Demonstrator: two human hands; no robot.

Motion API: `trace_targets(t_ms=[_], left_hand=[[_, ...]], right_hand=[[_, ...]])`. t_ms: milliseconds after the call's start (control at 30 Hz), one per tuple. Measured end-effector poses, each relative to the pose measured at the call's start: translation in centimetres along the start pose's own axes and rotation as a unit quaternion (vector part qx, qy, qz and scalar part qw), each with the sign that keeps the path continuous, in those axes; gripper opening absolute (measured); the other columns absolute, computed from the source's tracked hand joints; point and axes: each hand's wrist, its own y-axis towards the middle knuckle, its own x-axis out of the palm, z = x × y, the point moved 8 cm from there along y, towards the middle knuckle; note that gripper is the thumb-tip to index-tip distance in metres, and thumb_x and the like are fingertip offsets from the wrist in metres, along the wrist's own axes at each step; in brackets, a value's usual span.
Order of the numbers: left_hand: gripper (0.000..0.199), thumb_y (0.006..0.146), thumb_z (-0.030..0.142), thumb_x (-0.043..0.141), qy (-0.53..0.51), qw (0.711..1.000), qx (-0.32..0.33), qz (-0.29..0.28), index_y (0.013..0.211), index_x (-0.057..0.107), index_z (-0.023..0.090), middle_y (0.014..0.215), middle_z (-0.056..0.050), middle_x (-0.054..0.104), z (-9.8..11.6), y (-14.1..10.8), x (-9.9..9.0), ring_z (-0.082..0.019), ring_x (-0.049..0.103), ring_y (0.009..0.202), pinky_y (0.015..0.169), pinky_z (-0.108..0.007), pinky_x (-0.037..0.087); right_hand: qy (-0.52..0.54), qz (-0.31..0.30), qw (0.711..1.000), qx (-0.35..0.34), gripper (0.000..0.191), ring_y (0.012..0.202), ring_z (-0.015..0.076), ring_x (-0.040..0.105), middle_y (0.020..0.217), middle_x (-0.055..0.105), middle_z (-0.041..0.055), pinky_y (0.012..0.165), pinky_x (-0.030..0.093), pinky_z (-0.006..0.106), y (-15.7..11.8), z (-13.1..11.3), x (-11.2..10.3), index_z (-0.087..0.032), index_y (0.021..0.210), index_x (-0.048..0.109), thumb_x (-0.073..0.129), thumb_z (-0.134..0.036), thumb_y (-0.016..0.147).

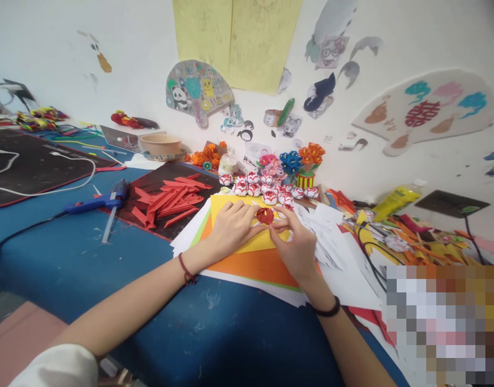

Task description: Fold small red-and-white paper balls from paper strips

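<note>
A small red paper flower [265, 215] with pale edges sits between my two hands, just above a yellow sheet [247, 248]. My left hand [231, 228] pinches its left side, with the fingers bent over and the thumb beneath. On the right side, my right hand [295, 241] grips it between thumb and index finger. Part of the flower is hidden behind my fingertips. Right behind it stand several red-and-white paper flowers [270, 196] in rows. Orange paper [255, 266] shows under the yellow sheet, in a stack of coloured and white paper.
Folded red paper strips [170, 199] are heaped on a dark mat to the left. Beside them lies a blue glue gun [95, 203] with its cord. A round bowl [161, 146] and bouquets stand by the wall. Paper scraps and a yellow bottle [398, 201] crowd the right.
</note>
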Motion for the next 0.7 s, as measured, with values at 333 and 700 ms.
trace_targets(t_ms=[333,700], left_hand=[[0.038,0.096,0.05,0.046,0.05,0.997,0.028,0.048,0.096,0.059,0.014,0.076,-0.007,0.062,0.0,-0.1,-0.2,-0.021,0.056,0.075,0.067,-0.032,0.036],[0.032,0.095,0.045,0.052,0.051,0.997,0.031,0.056,0.094,0.059,0.013,0.076,-0.006,0.061,0.4,-0.1,-0.9,-0.02,0.056,0.074,0.066,-0.032,0.037]], right_hand=[[0.036,-0.025,0.999,0.014,0.044,0.075,0.0185,0.071,0.083,0.074,-0.0012,0.079,0.057,0.034,0.3,0.1,0.2,-0.025,0.121,0.061,0.058,-0.016,0.078],[0.054,-0.039,0.998,0.007,0.047,0.082,0.0176,0.071,0.085,0.074,-0.0013,0.09,0.054,0.034,0.5,0.0,-0.1,-0.023,0.124,0.062,0.057,-0.014,0.078]])
